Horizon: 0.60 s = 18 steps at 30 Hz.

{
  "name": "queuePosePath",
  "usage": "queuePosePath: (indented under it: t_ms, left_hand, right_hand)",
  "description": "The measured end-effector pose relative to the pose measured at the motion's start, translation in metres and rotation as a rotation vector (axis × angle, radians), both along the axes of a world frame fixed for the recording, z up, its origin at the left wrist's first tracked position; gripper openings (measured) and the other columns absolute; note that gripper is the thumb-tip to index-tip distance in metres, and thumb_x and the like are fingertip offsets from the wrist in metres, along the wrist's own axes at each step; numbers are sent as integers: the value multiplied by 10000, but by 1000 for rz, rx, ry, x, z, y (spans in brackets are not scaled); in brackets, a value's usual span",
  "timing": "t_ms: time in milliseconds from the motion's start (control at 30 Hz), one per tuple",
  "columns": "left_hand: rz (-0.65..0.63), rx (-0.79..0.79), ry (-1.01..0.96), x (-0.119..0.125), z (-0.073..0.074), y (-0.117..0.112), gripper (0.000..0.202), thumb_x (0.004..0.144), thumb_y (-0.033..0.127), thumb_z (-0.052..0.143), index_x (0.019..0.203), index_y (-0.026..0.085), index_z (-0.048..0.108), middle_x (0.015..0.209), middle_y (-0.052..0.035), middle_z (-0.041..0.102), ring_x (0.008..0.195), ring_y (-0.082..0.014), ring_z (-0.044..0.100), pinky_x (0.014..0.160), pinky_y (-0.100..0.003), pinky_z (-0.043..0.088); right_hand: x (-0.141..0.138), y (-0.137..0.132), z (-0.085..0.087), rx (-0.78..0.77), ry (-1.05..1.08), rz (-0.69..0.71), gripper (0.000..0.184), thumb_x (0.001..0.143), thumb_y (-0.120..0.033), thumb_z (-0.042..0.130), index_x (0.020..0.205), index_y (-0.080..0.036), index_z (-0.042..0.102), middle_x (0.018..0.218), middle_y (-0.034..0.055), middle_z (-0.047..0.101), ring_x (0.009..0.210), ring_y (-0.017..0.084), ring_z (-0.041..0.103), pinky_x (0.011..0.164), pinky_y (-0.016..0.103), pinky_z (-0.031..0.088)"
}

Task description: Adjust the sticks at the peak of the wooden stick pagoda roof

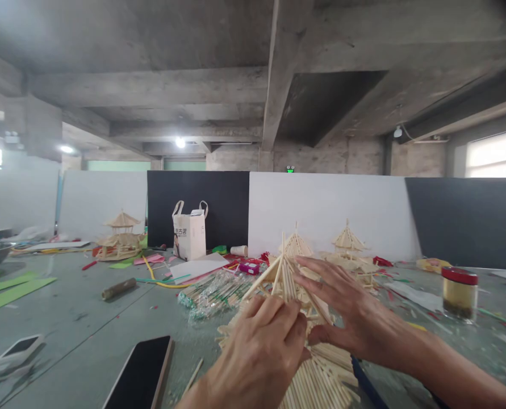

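A pavilion model of pale wooden sticks (pixel 283 278) stands in front of me, its pointed roof frame made of sticks meeting at the top. My left hand (pixel 265 341) is closed, with curled fingers against the lower ends of the roof sticks; its fingertips are partly hidden. On the roof's right side, my right hand (pixel 346 295) is stretched out, fingertips near the peak and thumb apart lower down. Below both hands lies a tiered layer of sticks (pixel 321 383), partly covered by my left hand.
Bagged sticks (pixel 216 292) lie behind the model. A phone (pixel 139 375), a wooden cylinder (pixel 118 289) and green strips (pixel 18 292) are leftward; a red-lidded jar (pixel 459 295) is right. Other stick pavilions (pixel 348 238) and a paper bag (pixel 189 236) stand before upright panels.
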<state>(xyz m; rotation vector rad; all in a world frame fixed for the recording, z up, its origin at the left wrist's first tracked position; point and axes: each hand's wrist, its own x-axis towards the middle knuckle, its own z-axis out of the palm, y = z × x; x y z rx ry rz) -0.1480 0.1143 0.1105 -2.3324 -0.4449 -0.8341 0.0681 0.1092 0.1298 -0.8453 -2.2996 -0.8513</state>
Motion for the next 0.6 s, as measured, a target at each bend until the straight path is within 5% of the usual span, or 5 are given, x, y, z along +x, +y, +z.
queuePosePath:
  t_ms: [600]
  left_hand:
    - [8,18,-8,3,0,4,203,947,243,450,1091,139,549,1044,-18,610,938,-195,508,785,-382,429]
  right_hand:
    - [-6,-2,4,43,-11,50,632,856,-478,567,1343,-119,383,1398,199,392,1326,289,296,1030,513,351]
